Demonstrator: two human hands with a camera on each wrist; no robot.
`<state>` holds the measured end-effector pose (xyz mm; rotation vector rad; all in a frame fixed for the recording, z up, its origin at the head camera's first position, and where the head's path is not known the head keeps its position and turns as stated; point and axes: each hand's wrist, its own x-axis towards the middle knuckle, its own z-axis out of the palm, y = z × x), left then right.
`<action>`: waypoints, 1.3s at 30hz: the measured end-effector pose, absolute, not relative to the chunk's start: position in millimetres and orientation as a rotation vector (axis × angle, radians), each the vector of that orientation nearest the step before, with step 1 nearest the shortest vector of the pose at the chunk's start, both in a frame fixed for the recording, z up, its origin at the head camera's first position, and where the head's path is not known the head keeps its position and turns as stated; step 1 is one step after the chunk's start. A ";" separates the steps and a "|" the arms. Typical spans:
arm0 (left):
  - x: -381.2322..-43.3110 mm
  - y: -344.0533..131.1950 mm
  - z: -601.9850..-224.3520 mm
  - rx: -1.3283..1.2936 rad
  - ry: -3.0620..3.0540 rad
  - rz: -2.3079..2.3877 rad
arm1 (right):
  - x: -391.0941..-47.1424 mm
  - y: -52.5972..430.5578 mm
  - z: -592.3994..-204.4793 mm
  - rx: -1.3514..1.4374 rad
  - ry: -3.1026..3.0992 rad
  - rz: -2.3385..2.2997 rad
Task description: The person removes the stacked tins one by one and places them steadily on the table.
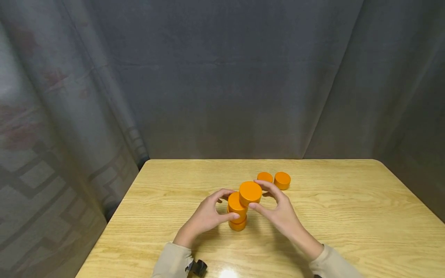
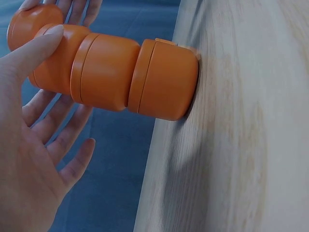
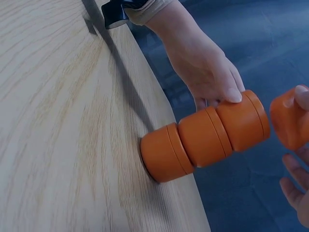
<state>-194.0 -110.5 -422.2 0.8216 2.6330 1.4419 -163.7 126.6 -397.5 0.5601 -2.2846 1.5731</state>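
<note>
A stack of three orange lidded jars (image 1: 238,201) stands upright on the wooden table. My left hand (image 1: 205,218) holds the top jar of the stack, thumb on the near side and fingers on the far side. In the left wrist view the lower jars (image 2: 108,72) show a lid seam. Another orange jar (image 1: 250,192) is in my right hand (image 1: 283,216), gripped between thumb and fingers. It is off the table, just above and right of the stack's top. The right wrist view shows a gap between this jar (image 3: 285,121) and the stacked jars (image 3: 203,137).
Two more orange jars, a left one (image 1: 265,177) and a right one (image 1: 282,180), sit side by side behind my right hand. Grey curtains (image 1: 222,85) hang behind and beside the wooden table (image 1: 347,216). A black device (image 1: 199,267) is at the left cuff.
</note>
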 end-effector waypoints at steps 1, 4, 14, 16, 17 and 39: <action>-193.8 -110.4 -422.2 0.818 2.632 1.442 | -163.2 127.7 -397.3 0.553 -2.285 1.574; -193.4 -110.4 -421.9 0.808 2.632 1.440 | -162.0 131.0 -396.8 0.534 -2.287 1.567; -193.6 -110.8 -421.4 0.819 2.617 1.459 | -160.6 145.8 -396.3 0.449 -2.290 1.573; -193.4 -110.7 -421.0 0.814 2.615 1.461 | -160.7 149.7 -396.3 0.418 -2.300 1.573; -193.2 -110.7 -420.9 0.812 2.614 1.461 | -160.8 151.6 -396.3 0.406 -2.305 1.573; -192.9 -110.9 -421.4 0.793 2.624 1.446 | -163.3 182.8 -405.2 0.346 -2.339 1.430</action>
